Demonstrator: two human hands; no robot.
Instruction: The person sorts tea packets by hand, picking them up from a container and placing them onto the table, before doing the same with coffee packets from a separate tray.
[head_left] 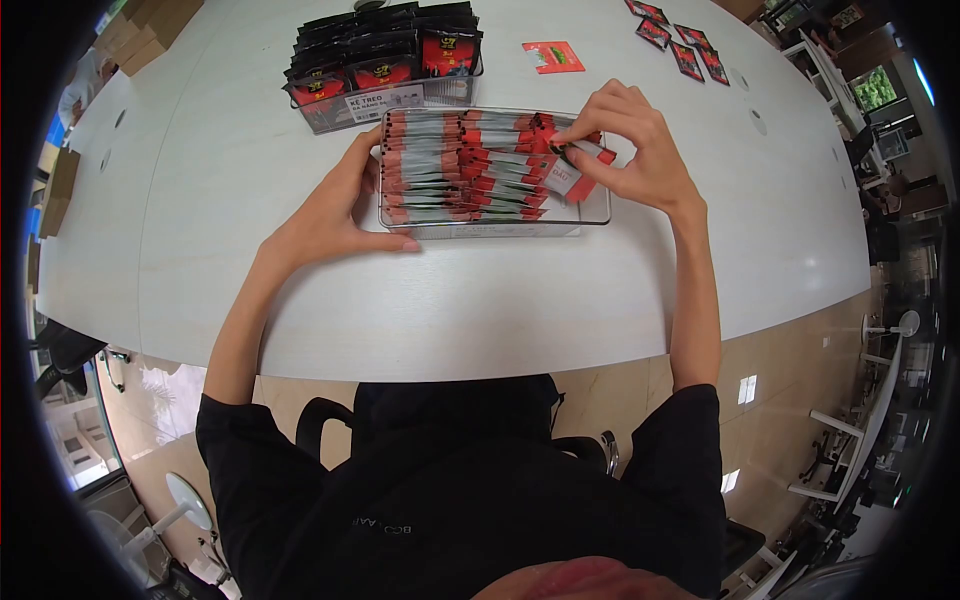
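Note:
A clear plastic bin (490, 228) stands on the white table, packed with rows of red and grey sachets (420, 160). Around its left end my left hand (335, 205) is spread, thumb along the front side and fingers at the back left, holding no sachet. Over the bin's right end, my right hand (635, 150) pinches a red and white sachet (567, 178) between thumb and fingers. That sachet is tilted beside the packed rows, partly inside the bin.
Behind the bin is a second clear bin (420, 97) full of black and red packets (450, 52). A single red sachet (553, 57) lies to its right. Several dark red packets (687, 60) are scattered at the table's back right. The table's front edge (450, 380) is near my body.

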